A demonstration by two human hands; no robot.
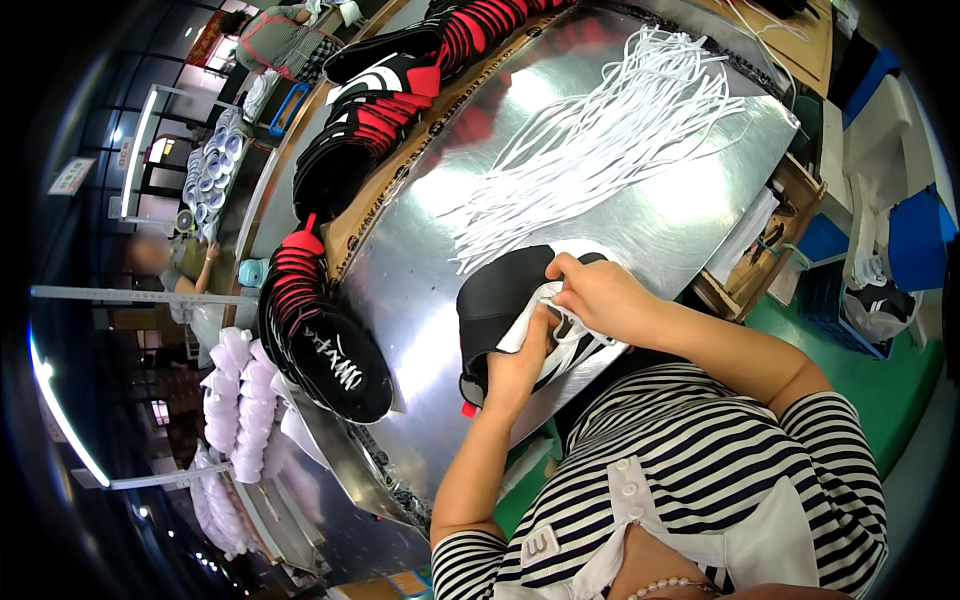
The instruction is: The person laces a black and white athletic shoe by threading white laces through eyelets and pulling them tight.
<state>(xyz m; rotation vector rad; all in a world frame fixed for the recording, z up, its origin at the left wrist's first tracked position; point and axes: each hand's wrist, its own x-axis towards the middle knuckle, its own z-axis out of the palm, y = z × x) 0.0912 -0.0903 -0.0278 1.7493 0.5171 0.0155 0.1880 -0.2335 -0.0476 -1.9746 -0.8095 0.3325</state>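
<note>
A black shoe upper [500,285] with a white panel sits over the near part of the metal tabletop, a small red tab at its lower end. My left hand [518,368] is closed on its near side, thumb up against the white part. At the opening, my right hand [605,300] is closed, its thumb and forefinger pinched at a white shoelace [570,350], whose loops hang below the palm. My fingers partly hide the lace holes. Beyond my hands, a large bundle of loose white shoelaces [610,140] lies spread across the metal tabletop [430,300].
A curved row of nested black and red shoe uppers [330,360] lines the table's left side. A wooden drawer [770,240] juts out at the right, near blue bins [920,240]. Farther left are stacked pale shoe parts [240,400], a person [195,285] and another person [285,45].
</note>
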